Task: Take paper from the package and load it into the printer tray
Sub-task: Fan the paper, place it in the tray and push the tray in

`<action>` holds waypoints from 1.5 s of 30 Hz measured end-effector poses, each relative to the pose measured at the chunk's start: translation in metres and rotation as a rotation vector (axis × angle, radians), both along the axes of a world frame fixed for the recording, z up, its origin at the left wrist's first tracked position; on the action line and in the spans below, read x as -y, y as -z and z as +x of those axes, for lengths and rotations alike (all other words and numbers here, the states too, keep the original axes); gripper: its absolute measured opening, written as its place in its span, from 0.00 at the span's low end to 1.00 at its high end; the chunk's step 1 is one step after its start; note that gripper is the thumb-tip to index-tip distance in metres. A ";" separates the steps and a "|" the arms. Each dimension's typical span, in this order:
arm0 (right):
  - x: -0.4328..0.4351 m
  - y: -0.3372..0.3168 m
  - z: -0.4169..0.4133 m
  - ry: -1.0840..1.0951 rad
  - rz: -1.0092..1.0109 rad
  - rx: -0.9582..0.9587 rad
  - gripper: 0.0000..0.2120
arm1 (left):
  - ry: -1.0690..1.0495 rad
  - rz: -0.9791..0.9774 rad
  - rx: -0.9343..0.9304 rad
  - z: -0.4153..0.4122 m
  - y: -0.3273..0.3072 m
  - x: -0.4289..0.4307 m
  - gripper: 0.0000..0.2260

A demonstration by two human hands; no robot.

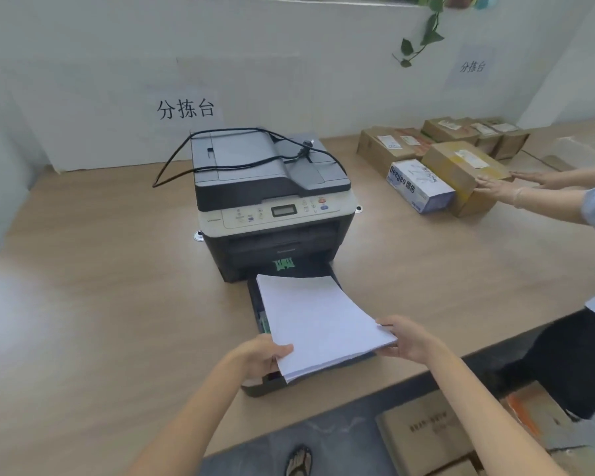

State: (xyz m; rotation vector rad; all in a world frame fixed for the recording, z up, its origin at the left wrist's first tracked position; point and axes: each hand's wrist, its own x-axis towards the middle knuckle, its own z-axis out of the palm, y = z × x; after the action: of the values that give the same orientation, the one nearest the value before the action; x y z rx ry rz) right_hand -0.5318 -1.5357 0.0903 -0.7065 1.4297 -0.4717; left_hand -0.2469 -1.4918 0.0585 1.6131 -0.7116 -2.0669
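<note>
A grey and black printer (272, 201) stands on the wooden table, its paper tray (256, 386) pulled out toward me. A white stack of paper (316, 314) lies over the open tray, its far edge near the printer's slot and its near end raised. My left hand (265, 355) grips the stack's near left corner. My right hand (406, 338) holds its near right corner. The paper hides most of the tray's inside. No paper package shows on the table.
A black power cable (220, 163) lies across the printer's lid. Several cardboard boxes (461, 166) and a white and blue box (419, 185) sit at the right, where another person's hands (505, 187) rest on one. Brown cartons (423, 438) stand on the floor below the table edge.
</note>
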 end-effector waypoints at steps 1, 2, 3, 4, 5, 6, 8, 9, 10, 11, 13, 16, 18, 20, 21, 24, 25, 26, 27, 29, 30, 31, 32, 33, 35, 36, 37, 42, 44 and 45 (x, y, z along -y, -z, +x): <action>0.010 0.002 0.001 -0.029 -0.001 -0.031 0.13 | 0.011 0.019 0.015 0.000 0.003 0.008 0.15; 0.018 0.004 0.003 -0.054 -0.002 -0.060 0.10 | 0.018 0.028 0.028 0.001 0.006 0.015 0.15; 0.026 0.006 0.005 -0.087 -0.001 -0.098 0.08 | 0.019 0.040 0.041 0.002 0.009 0.023 0.15; 0.034 0.009 0.007 -0.124 -0.002 -0.143 0.07 | 0.019 0.049 0.052 0.003 0.012 0.030 0.15; 0.041 0.011 0.010 -0.163 -0.007 -0.195 0.08 | 0.016 0.056 0.062 0.004 0.015 0.036 0.14; 0.047 0.015 0.013 -0.181 -0.015 -0.238 0.09 | 0.010 0.064 0.071 0.004 0.018 0.041 0.14; 0.056 0.019 0.019 -0.193 -0.036 -0.304 0.10 | 0.000 0.081 0.098 0.004 0.020 0.049 0.14; 0.059 0.023 0.021 -0.199 -0.052 -0.343 0.11 | -0.004 0.090 0.118 0.004 0.023 0.053 0.14; 0.063 0.026 0.023 -0.207 -0.062 -0.374 0.11 | -0.004 0.096 0.141 0.004 0.026 0.057 0.15; 0.066 0.029 0.026 -0.217 -0.070 -0.388 0.12 | -0.006 0.103 0.172 0.003 0.027 0.060 0.16; 0.072 0.036 0.030 -0.231 -0.085 -0.399 0.13 | -0.024 0.110 0.226 0.000 0.029 0.065 0.16; 0.081 0.048 0.033 -0.246 -0.093 -0.412 0.15 | -0.053 0.095 0.361 -0.010 0.029 0.071 0.17; 0.084 0.053 0.035 -0.259 -0.110 -0.432 0.16 | -0.068 0.041 0.464 -0.018 0.026 0.072 0.18; 0.087 0.060 0.035 -0.267 -0.131 -0.445 0.17 | -0.091 -0.003 0.504 -0.024 0.027 0.074 0.19; 0.089 0.062 0.036 -0.264 -0.142 -0.447 0.16 | -0.107 -0.019 0.507 -0.027 0.029 0.075 0.19; 0.094 0.072 0.038 -0.266 -0.160 -0.449 0.16 | -0.215 -0.045 0.497 -0.031 0.036 0.078 0.20; 0.096 0.076 0.039 -0.267 -0.162 -0.450 0.16 | -0.245 -0.046 0.497 -0.032 0.039 0.080 0.21; 0.097 0.077 0.040 -0.261 -0.157 -0.455 0.17 | -0.268 -0.054 0.505 -0.033 0.041 0.081 0.20; 0.097 0.079 0.042 -0.252 -0.151 -0.461 0.17 | -0.281 -0.060 0.516 -0.033 0.044 0.082 0.20; 0.101 0.083 0.045 -0.236 -0.144 -0.470 0.17 | -0.318 -0.057 0.539 -0.033 0.050 0.086 0.20; 0.103 0.084 0.047 -0.225 -0.142 -0.479 0.17 | -0.337 -0.052 0.551 -0.034 0.052 0.089 0.19; 0.104 0.086 0.048 -0.217 -0.139 -0.488 0.17 | -0.350 -0.046 0.561 -0.035 0.055 0.091 0.19; 0.105 0.087 0.050 -0.213 -0.133 -0.490 0.17 | -0.362 -0.048 0.570 -0.036 0.057 0.092 0.19; 0.106 0.090 0.051 -0.213 -0.126 -0.487 0.18 | -0.375 -0.050 0.578 -0.036 0.061 0.094 0.19; 0.108 0.094 0.054 -0.211 -0.113 -0.477 0.19 | -0.404 -0.056 0.595 -0.036 0.068 0.096 0.19; 0.109 0.095 0.056 -0.208 -0.113 -0.474 0.19 | -0.417 -0.057 0.603 -0.037 0.071 0.096 0.19; 0.110 0.097 0.057 -0.203 -0.118 -0.474 0.19 | -0.429 -0.060 0.612 -0.037 0.073 0.096 0.18; 0.109 0.113 0.057 -0.209 -0.098 -0.500 0.19 | -0.450 -0.064 0.632 -0.039 0.086 0.093 0.21; 0.109 0.118 0.055 -0.242 -0.089 -0.521 0.18 | -0.445 -0.036 0.629 -0.039 0.090 0.092 0.23; 0.109 0.121 0.055 -0.258 -0.087 -0.531 0.18 | -0.449 -0.026 0.628 -0.038 0.091 0.092 0.23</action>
State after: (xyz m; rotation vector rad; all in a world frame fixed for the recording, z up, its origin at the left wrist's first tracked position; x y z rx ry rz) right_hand -0.4768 -1.6448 -0.0308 -1.1279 1.7837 -0.1454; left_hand -0.2854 -1.5839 -0.0329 2.1876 -0.4912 -1.2338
